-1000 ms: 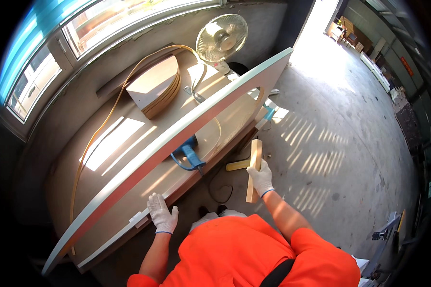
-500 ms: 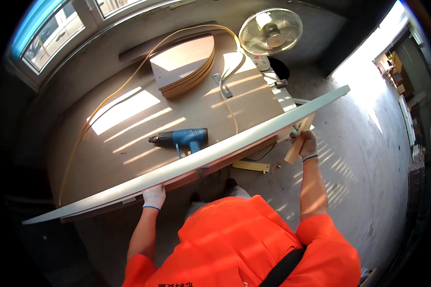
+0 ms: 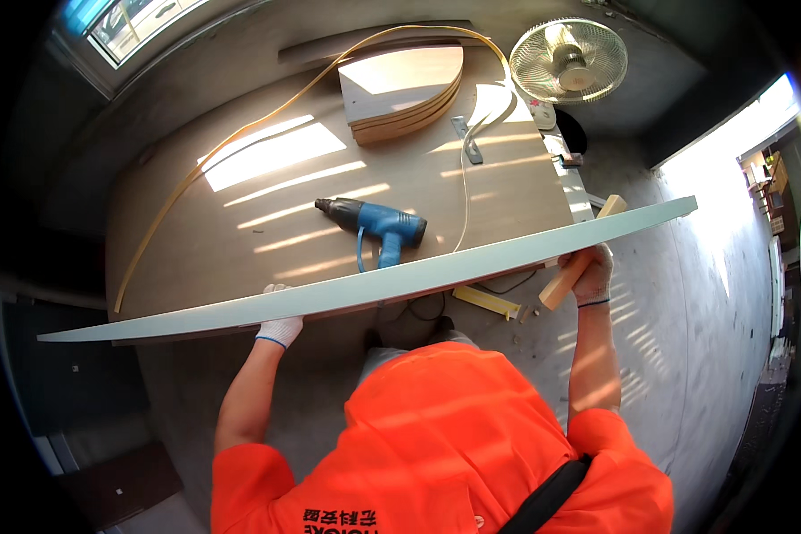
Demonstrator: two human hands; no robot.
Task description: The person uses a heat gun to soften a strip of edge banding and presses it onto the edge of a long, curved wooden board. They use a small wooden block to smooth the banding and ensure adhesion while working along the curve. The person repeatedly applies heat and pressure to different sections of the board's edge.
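I hold a long, pale curved panel (image 3: 400, 278) on edge along the front of a wooden worktable (image 3: 240, 240). My left hand (image 3: 279, 327), in a white glove, grips the panel's lower edge left of centre. My right hand (image 3: 590, 274), also gloved, holds the panel near its right end, with a short wooden block (image 3: 568, 272) against it. A blue heat gun (image 3: 376, 223) lies on the tabletop just behind the panel.
A stack of curved boards (image 3: 402, 98) lies at the table's far side, with a long yellow edging strip (image 3: 240, 142) looping round it. A floor fan (image 3: 568, 60) stands at the far right. A wood offcut (image 3: 486, 302) lies under the panel. Concrete floor runs to the right.
The panel has swung from a steep diagonal to nearly level across the table front. Both hands moved with it; the view shifted to look squarely down at the table.
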